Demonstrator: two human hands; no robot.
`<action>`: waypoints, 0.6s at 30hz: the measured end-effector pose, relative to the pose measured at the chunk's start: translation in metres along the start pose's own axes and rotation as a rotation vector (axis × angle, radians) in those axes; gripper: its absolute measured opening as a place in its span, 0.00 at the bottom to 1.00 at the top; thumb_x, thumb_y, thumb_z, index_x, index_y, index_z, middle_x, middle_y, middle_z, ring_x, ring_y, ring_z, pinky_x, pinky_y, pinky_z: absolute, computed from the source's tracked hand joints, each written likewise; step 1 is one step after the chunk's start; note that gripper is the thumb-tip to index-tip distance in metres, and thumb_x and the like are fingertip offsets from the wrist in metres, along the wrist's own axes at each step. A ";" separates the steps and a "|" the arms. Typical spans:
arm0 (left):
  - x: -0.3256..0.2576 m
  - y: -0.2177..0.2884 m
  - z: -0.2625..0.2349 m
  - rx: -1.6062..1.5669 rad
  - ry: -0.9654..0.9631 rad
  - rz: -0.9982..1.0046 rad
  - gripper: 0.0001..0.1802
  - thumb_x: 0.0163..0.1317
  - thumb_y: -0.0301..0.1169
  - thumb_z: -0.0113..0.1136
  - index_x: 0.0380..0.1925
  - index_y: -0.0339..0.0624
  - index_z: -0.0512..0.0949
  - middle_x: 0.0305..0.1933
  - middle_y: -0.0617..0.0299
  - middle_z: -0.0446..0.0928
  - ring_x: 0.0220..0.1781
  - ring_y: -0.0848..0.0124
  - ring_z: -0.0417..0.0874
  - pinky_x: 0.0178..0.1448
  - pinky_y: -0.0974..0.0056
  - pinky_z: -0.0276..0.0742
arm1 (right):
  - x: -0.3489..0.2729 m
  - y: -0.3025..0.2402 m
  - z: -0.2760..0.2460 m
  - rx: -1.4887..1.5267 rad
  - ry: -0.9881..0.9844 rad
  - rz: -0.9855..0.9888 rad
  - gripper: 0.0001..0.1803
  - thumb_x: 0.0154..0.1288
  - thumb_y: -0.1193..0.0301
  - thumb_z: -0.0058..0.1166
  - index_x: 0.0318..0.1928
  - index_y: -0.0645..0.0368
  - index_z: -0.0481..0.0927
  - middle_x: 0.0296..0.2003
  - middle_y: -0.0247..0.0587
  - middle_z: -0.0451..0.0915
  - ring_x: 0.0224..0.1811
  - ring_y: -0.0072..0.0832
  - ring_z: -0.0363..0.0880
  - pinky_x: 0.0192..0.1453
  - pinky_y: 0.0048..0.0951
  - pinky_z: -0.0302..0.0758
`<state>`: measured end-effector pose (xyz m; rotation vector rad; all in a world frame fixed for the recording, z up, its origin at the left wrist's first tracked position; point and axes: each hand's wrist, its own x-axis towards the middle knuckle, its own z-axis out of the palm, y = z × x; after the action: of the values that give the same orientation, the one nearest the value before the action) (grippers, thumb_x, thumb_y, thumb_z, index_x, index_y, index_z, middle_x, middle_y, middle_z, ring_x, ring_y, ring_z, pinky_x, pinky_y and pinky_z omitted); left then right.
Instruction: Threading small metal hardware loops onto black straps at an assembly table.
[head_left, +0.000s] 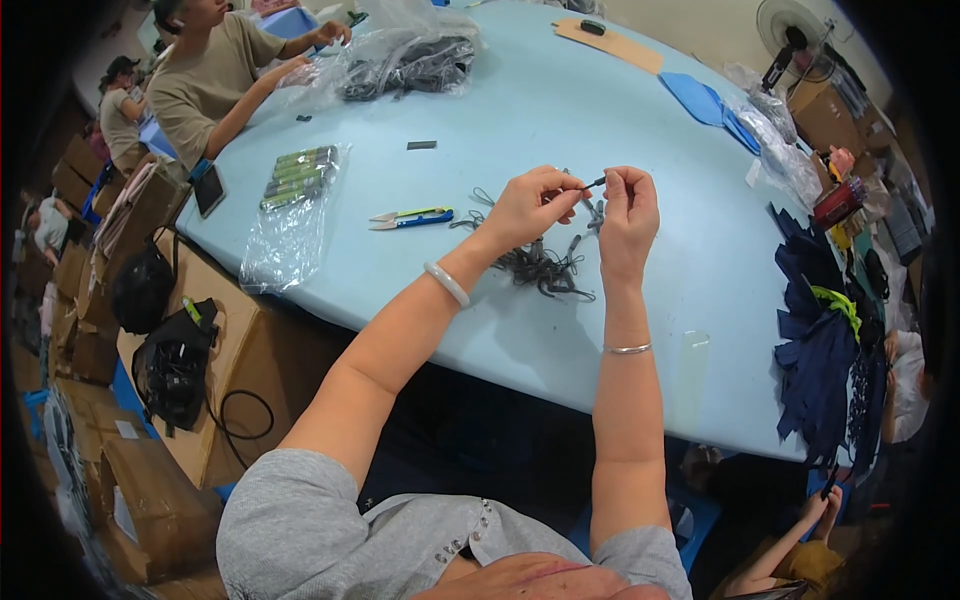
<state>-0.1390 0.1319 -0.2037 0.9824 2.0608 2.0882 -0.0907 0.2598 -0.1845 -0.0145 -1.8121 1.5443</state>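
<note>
Above the light blue table, my left hand pinches a thin dark cord between thumb and fingers. My right hand pinches the same cord near a small dark tip, so a short length shows between the two hands. Just below and behind them lies a tangled pile of grey-black cords, partly covered by my hands. Left of the pile rests a pair of thread snips with blue and yellow-green handles. Farther off lies a small dark flat strip.
A clear plastic bag with green-grey rolls and a phone lie left. Across the table a person handles a plastic bag of black items. Navy fabric strips hang over the right edge; blue pieces lie far right.
</note>
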 end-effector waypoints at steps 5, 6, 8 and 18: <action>0.001 0.000 0.001 0.118 -0.015 -0.028 0.09 0.62 0.25 0.56 0.40 0.34 0.80 0.36 0.62 0.77 0.31 0.77 0.79 0.36 0.72 0.78 | 0.004 0.006 -0.004 -0.056 0.011 -0.016 0.06 0.67 0.72 0.50 0.35 0.63 0.74 0.30 0.34 0.75 0.31 0.21 0.69 0.36 0.22 0.69; 0.001 0.000 0.002 0.104 -0.044 -0.082 0.09 0.62 0.26 0.56 0.41 0.35 0.80 0.36 0.62 0.77 0.31 0.78 0.79 0.36 0.71 0.78 | 0.005 0.007 -0.006 -0.066 0.012 -0.014 0.06 0.67 0.72 0.50 0.35 0.63 0.75 0.30 0.34 0.75 0.30 0.21 0.69 0.35 0.23 0.69; 0.000 -0.002 0.002 0.086 -0.071 -0.139 0.10 0.61 0.26 0.57 0.41 0.36 0.80 0.36 0.61 0.78 0.31 0.78 0.79 0.35 0.71 0.78 | 0.013 0.011 -0.014 -0.053 0.054 0.003 0.05 0.66 0.73 0.51 0.35 0.63 0.75 0.30 0.34 0.75 0.30 0.21 0.70 0.36 0.23 0.69; -0.004 -0.009 -0.013 0.613 -0.503 0.223 0.05 0.57 0.24 0.60 0.33 0.44 0.82 0.37 0.62 0.75 0.40 0.66 0.78 0.45 0.64 0.75 | 0.026 0.024 -0.057 -0.444 -0.028 0.107 0.04 0.60 0.78 0.54 0.35 0.61 0.79 0.29 0.34 0.80 0.30 0.21 0.75 0.38 0.23 0.73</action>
<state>-0.1449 0.1197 -0.2120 1.6631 2.3962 1.0718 -0.0897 0.3263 -0.1919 -0.3054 -2.1720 1.1860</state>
